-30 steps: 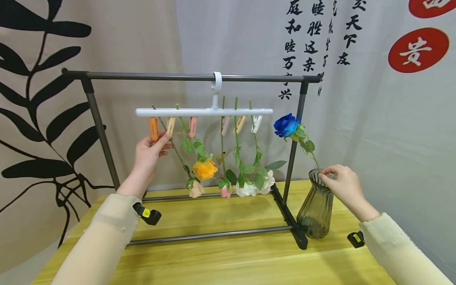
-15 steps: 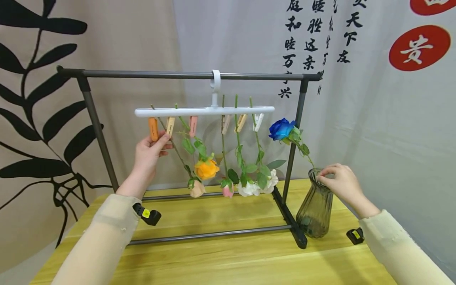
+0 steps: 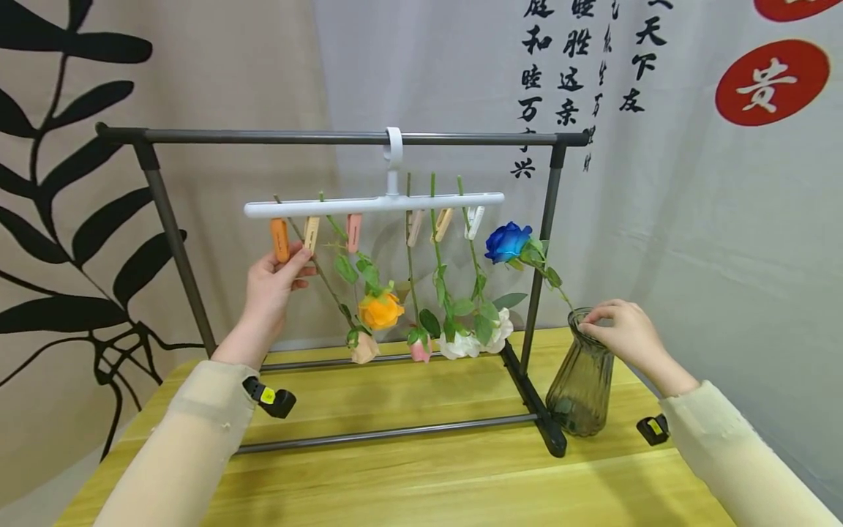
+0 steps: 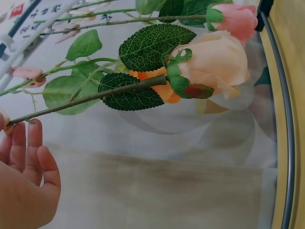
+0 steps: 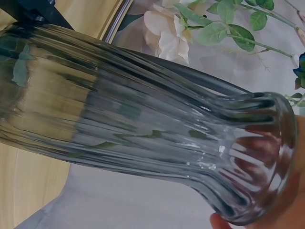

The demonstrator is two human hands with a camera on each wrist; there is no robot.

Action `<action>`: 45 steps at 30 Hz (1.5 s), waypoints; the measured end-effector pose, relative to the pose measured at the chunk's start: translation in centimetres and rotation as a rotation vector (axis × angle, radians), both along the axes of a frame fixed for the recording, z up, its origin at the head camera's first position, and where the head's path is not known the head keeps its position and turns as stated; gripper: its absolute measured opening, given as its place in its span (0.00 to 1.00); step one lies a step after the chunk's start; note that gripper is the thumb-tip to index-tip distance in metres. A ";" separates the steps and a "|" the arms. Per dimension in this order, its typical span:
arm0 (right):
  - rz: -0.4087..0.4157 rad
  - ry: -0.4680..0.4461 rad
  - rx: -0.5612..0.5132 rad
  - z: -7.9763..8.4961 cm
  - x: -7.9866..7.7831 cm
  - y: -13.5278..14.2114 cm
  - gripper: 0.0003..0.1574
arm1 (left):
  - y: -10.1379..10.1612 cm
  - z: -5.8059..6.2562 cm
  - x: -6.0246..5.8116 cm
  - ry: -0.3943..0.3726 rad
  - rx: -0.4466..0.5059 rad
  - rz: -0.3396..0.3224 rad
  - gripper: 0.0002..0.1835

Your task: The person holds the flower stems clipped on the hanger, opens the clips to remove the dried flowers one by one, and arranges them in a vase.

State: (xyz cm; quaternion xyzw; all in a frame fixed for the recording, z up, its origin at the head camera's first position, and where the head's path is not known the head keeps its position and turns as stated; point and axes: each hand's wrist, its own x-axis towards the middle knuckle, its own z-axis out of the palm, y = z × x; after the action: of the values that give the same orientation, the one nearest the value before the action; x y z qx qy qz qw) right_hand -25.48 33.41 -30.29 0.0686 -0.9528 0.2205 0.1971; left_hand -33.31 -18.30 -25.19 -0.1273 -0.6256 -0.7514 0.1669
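My left hand (image 3: 273, 285) pinches the thin stem of a peach rose (image 4: 212, 62) at the lower end of a beige clothespin (image 3: 312, 235). This rose hangs head down from a white hanger (image 3: 356, 206). In the left wrist view, fingertips curl under the stem. An orange clothespin (image 3: 279, 240) hangs close over the same hand. My right hand (image 3: 626, 333) holds a blue rose (image 3: 508, 242) by its stem at the mouth of a ribbed glass vase (image 3: 582, 380). The blue rose leans left; in the right wrist view, the glass rim overlaps my fingers.
The hanger hooks on a dark metal rack (image 3: 263, 137). A yellow rose (image 3: 380, 311), a pink rosebud (image 3: 419, 344) and white roses (image 3: 461, 345) hang upside down, near a pink clothespin (image 3: 353, 233). The vase stands against the rack's right foot (image 3: 549, 435) on a wooden table (image 3: 408, 487).
The blue rose has swung left and down over the vase mouth, and my right hand has shifted slightly left with it. My left hand keeps its place at the beige clothespin.
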 end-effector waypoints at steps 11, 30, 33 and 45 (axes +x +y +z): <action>0.001 -0.023 -0.005 0.3 0.2 -0.3 0.14 | -0.1 0.0 0.0 -0.004 -0.007 -0.003 0.13; 0.025 0.244 -0.057 3.5 2.7 -2.1 0.12 | -0.4 0.1 0.2 -0.008 -0.030 0.012 0.14; 0.050 0.310 -0.087 4.9 3.2 -3.8 0.11 | -0.5 0.2 0.3 -0.002 -0.029 0.013 0.13; 0.372 0.523 -0.297 7.6 2.0 -13.6 0.13 | -0.5 -0.2 0.0 0.010 -0.022 0.001 0.10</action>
State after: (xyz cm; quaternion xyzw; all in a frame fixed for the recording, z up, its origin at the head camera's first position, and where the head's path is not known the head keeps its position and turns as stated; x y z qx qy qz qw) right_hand -23.48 19.83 -22.68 0.2659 -0.7989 0.3635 0.3987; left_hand -33.30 -18.75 -25.35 -0.1323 -0.6331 -0.7437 0.1691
